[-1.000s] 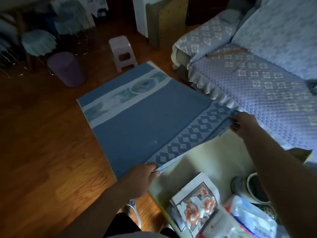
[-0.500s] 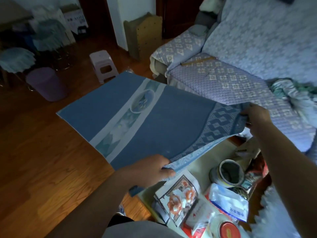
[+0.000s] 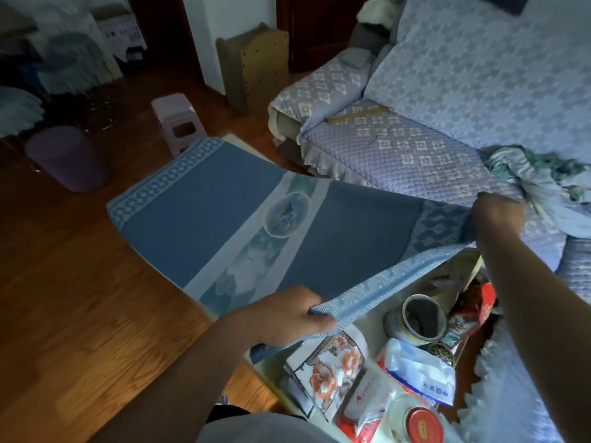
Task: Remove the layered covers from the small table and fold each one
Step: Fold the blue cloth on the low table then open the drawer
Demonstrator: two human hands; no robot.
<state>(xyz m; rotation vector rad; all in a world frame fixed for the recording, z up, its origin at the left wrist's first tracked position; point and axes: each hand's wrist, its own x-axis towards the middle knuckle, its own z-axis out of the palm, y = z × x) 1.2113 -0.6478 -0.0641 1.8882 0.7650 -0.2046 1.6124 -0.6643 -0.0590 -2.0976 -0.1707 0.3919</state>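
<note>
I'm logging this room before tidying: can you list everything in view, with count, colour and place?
blue cover: 1, blue with pale band, held spread above floor
small table: 1, cream top, near right
tin: 1, open, on table
packets: several, white and red, on table
red-lidded jar: 1, bottom edge
sofa: 1, lilac quilted, right
bunched cloth: 1, greenish, on sofa
stool: 1, pale, on floor
bin: 1, purple, left
left hand: grips cover's near corner
right hand: grips cover's other corner

Dim room: wooden floor, quilted lilac sofa far right, 1 plastic stool, purple bin far left.
</note>
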